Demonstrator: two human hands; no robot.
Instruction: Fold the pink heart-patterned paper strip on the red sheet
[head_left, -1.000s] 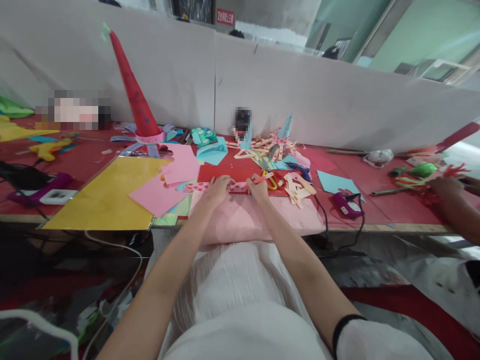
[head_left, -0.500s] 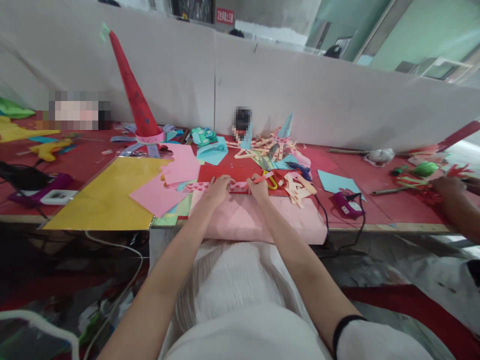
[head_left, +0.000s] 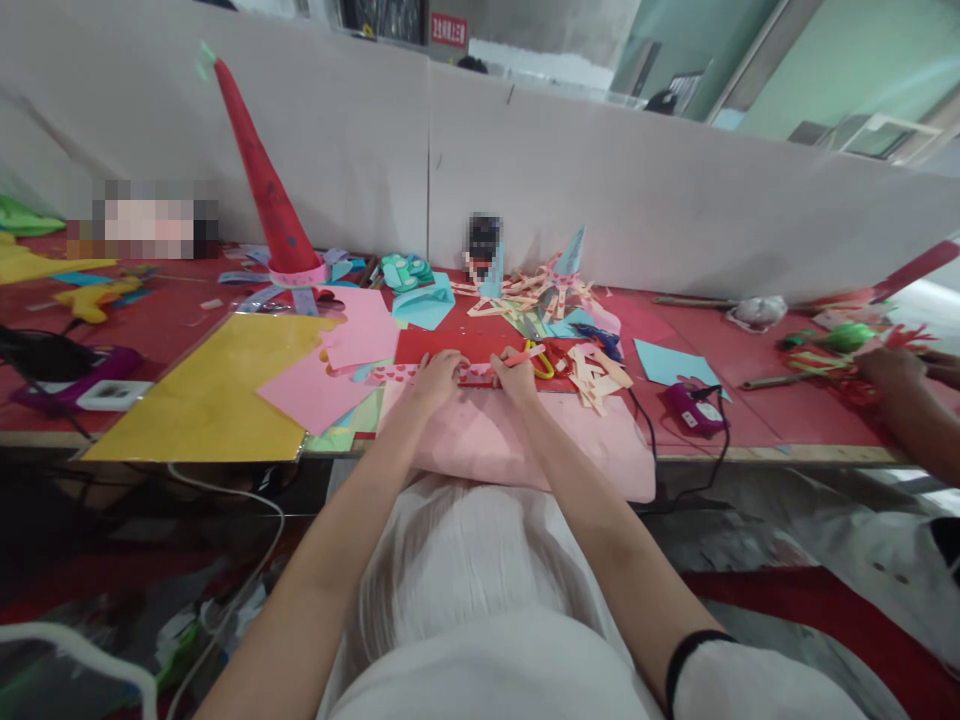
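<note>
My left hand (head_left: 439, 375) lies over a pink strip with red hearts (head_left: 390, 373), fingers bent and together, pressing it onto a red sheet (head_left: 435, 345). The strip looks like a ruler, but I cannot be sure. My right hand (head_left: 514, 374) is closed in a pinch round a slim pink-red pen (head_left: 529, 356), whose pale end sticks up to the right. Its lower tip is hidden by the fingers. Yellow-handled scissors (head_left: 545, 365) lie just right of that hand. Under both wrists a pink sheet (head_left: 517, 440) hangs over the table's front edge.
Left lie pink paper (head_left: 307, 388) and a large yellow sheet (head_left: 210, 390); behind stands a tall red cone (head_left: 266, 180). Cut paper strips (head_left: 592, 375) and a purple power box (head_left: 696, 410) with a cord are right. Another person's hand (head_left: 892, 370) works at far right.
Both hands stay almost in place on the strip. My right hand shifts very slightly left with the pen. The pink sheet's overhanging front edge sags a little lower at the right.
</note>
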